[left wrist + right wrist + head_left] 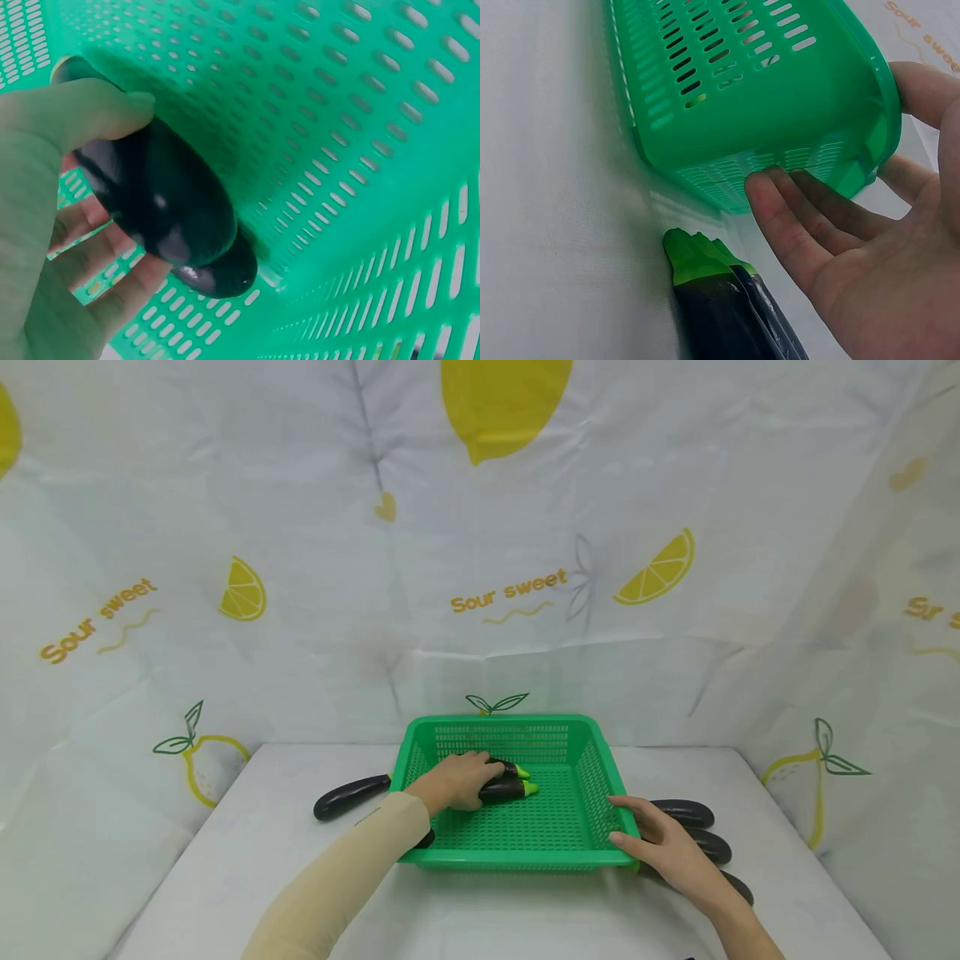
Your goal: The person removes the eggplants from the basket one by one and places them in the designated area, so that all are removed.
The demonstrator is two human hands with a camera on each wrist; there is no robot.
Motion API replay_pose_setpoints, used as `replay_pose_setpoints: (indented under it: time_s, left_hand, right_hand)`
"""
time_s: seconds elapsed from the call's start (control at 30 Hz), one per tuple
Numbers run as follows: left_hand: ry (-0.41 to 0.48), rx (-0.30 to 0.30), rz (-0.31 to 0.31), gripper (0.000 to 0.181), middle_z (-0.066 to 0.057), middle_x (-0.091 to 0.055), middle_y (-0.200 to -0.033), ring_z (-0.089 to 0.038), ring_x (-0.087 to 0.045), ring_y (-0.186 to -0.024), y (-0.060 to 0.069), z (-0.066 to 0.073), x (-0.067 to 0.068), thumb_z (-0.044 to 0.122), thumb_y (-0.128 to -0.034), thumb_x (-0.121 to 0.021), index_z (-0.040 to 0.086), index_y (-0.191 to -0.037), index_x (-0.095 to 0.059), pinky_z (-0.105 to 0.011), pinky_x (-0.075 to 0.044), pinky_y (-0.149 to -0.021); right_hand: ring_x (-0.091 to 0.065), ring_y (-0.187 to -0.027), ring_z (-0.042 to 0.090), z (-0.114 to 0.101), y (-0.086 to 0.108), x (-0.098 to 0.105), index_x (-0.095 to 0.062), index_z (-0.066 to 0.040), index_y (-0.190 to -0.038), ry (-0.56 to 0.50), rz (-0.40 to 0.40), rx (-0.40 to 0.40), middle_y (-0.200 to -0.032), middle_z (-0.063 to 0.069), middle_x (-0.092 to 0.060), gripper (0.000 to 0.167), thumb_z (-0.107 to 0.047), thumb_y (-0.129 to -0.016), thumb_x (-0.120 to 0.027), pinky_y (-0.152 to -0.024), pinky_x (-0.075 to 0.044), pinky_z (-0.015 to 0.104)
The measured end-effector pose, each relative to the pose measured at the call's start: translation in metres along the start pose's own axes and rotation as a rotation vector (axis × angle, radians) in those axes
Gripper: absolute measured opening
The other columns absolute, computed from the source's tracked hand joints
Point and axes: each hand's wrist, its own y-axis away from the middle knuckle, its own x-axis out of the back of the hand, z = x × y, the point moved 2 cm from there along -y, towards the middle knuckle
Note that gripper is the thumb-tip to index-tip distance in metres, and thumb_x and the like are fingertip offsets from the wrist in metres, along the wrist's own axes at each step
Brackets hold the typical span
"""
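Note:
A green plastic basket point(517, 858) with slotted walls stands on the table. Inside it lie two dark purple eggplants with green caps, a front eggplant point(504, 789) and a rear eggplant point(512, 768). My left hand point(457, 781) reaches in over the left side and grips an eggplant point(169, 191), thumb on top and fingers beneath; another eggplant point(221, 274) shows under it. My right hand point(660, 843) holds the basket's right rim, thumb and a finger hooked over it, the other fingers outside by the wall.
Several eggplants lie outside: three at the right, including one eggplant point(682, 812) behind my right hand, and one eggplant point(352, 797) at the left. A dark end point(426, 839) shows beside my left sleeve. A lemon-printed white sheet point(337, 652) hangs behind the table point(517, 918).

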Motion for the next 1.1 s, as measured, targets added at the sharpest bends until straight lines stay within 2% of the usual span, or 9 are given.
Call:
replay_pose_setpoints:
  time_s: [0.23, 0.53, 0.83, 1.1]
  left_hand:
    - [-0.014, -0.009, 0.037, 0.062, -0.006, -0.049, -0.146, -0.025, -0.053, -0.129, 0.002, -0.003, 0.01, 0.032, -0.0949, -0.074, 0.027, -0.15, -0.046, -0.042, -0.053, -0.093]
    - [0.002, -0.026, 0.092, 0.056, -0.005, -0.054, -0.132, -0.02, -0.056, -0.107, 0.009, -0.008, 0.027, 0.03, -0.094, -0.073, 0.025, -0.144, -0.049, -0.037, -0.05, -0.078]
    - [-0.026, -0.044, 0.132, 0.056, -0.005, -0.053, -0.131, -0.02, -0.053, -0.104, 0.022, -0.009, 0.045, 0.03, -0.0956, -0.071, 0.022, -0.145, -0.047, -0.038, -0.05, -0.079]
    - [-0.025, -0.063, 0.176, 0.056, -0.006, -0.053, -0.128, -0.021, -0.055, -0.103, 0.036, -0.011, 0.058, 0.03, -0.0958, -0.07, 0.021, -0.146, -0.048, -0.039, -0.051, -0.079]
  right_hand:
    - [-0.022, -0.148, 0.049, -0.001, 0.001, 0.0, -0.04, -0.011, -0.154, -0.004, -0.004, -0.002, -0.163, 0.027, -0.023, 0.063, -0.031, -0.101, -0.067, -0.112, -0.035, 0.06]
    - [-0.021, -0.148, 0.049, 0.0, 0.0, 0.0, -0.039, -0.011, -0.154, -0.01, -0.011, -0.017, -0.163, 0.027, -0.021, 0.064, -0.032, -0.101, -0.066, -0.112, -0.036, 0.059]
    - [-0.022, -0.148, 0.05, 0.0, 0.0, 0.001, -0.039, -0.011, -0.154, -0.014, -0.011, -0.008, -0.163, 0.028, -0.021, 0.063, -0.031, -0.101, -0.066, -0.111, -0.036, 0.06]
    - [-0.029, -0.146, 0.049, 0.0, 0.0, 0.001, -0.04, -0.012, -0.154, 0.001, -0.006, 0.001, -0.16, 0.028, -0.028, 0.061, -0.03, -0.101, -0.066, -0.106, -0.044, 0.047]
